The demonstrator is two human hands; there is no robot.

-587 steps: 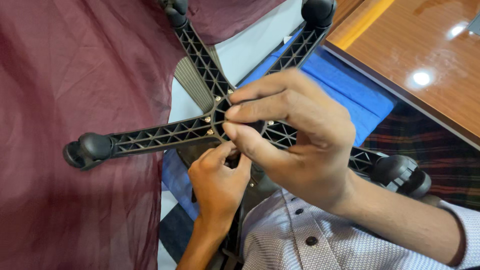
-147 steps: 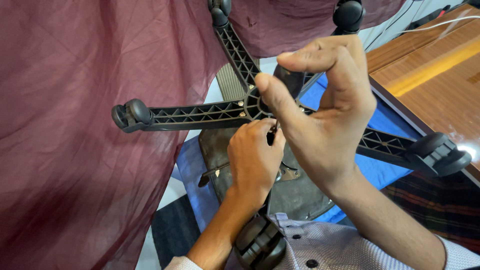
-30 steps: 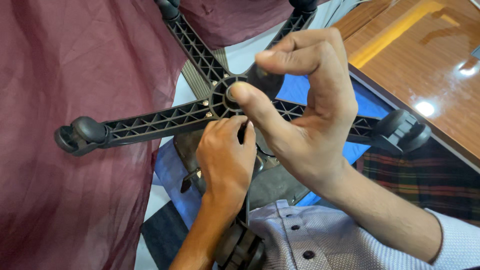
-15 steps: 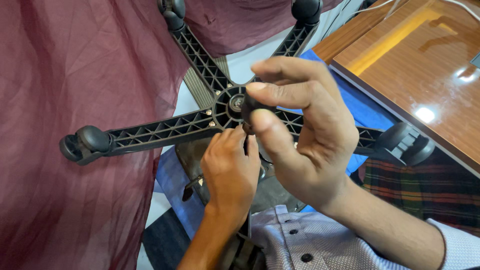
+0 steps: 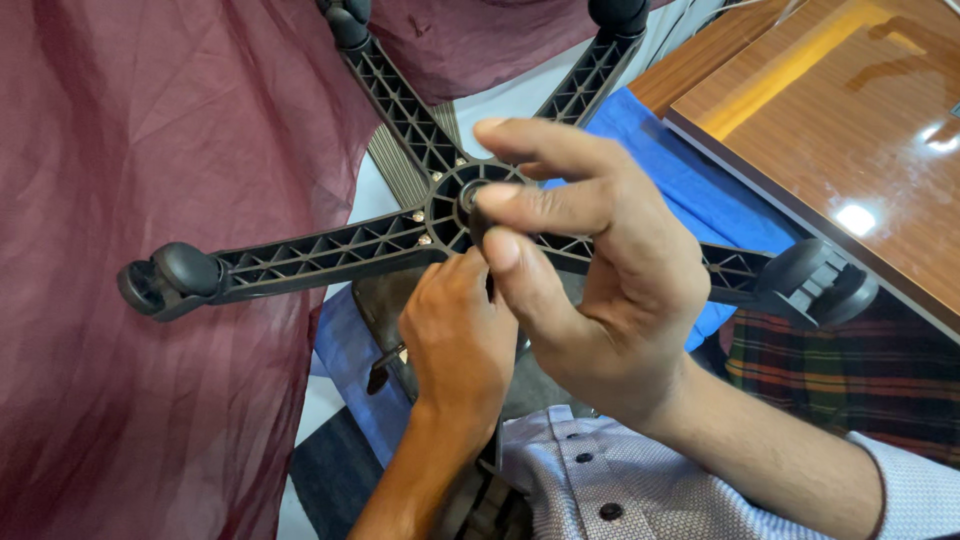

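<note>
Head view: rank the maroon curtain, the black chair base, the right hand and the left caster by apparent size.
1. maroon curtain
2. black chair base
3. right hand, enlarged by nearness to the camera
4. left caster

the black chair base [image 5: 330,245] spreads ribbed arms outward from its hub, barring any straight pass across the middle. open wedges lie between the arms (the widest at upper centre, over pale floor). maroon cloth [image 5: 150,150] crowds the whole left side. the right hand [image 5: 590,270] covers the hub, with the left hand [image 5: 460,340] just below. the wooden table [image 5: 850,130] closes the upper right, and a castor [image 5: 820,285] stands near its edge.
</note>
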